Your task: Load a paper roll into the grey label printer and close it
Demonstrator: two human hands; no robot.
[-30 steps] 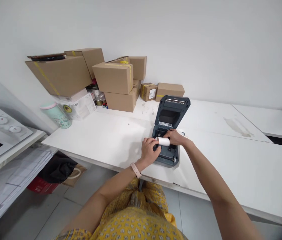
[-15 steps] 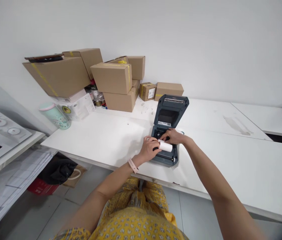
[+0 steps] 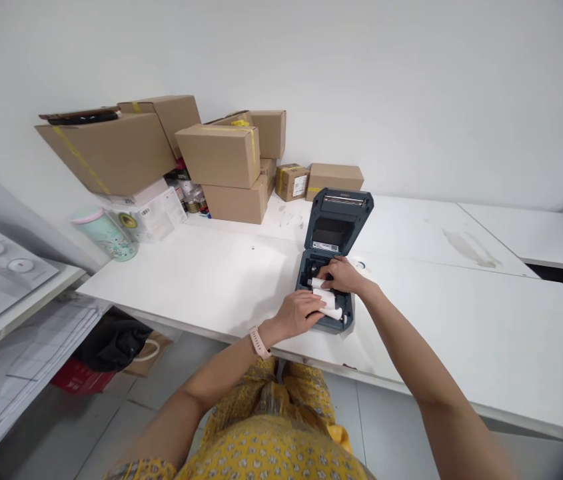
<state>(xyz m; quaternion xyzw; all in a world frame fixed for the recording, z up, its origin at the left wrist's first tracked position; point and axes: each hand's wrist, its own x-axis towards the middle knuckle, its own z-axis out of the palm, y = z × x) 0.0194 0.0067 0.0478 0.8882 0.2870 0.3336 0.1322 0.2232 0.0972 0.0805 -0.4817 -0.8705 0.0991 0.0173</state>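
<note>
A dark blue-grey label printer [image 3: 338,223] stands on the white table with its lid raised. In its lower tray lies a white paper roll [image 3: 318,283], and a strip of white paper [image 3: 330,300] runs from it toward the printer's front edge. My left hand [image 3: 302,312] pinches the strip near that edge, its fingers closed over the paper. Reaching in from the right, my right hand [image 3: 342,274] has curled fingers at the roll inside the tray. Both hands partly hide the roll and the inside of the printer.
Cardboard boxes [image 3: 218,157] are stacked at the back left against the wall. A mint-green tumbler [image 3: 106,233] stands by a white box [image 3: 154,213]. At far left is a white appliance with knobs [image 3: 4,257]. The table's front edge [image 3: 201,331] runs before me.
The paper has come down from above the tray into the printer, and a strip now stretches toward the front. My left hand has moved slightly down; the right stays over the tray.
</note>
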